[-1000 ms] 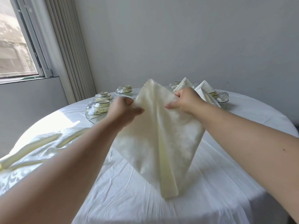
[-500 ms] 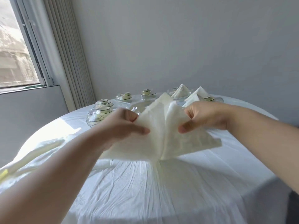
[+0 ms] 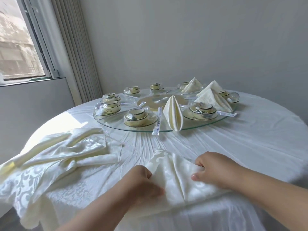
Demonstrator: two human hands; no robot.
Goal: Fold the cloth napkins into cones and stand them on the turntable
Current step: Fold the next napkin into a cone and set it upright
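Nearest, left hand and right hand, set apart, each gripping a side of a cream napkin bunched flat on the white tablecloth. Left of that napkin, a heap of unfolded napkins. Beyond it, the glass turntable with wrapped bowl sets, one folded napkin upright near its front rim, three more cones farther back to the right.

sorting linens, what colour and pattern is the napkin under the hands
Cream napkin with a tone-on-tone scroll damask pattern, clearest in the head view.
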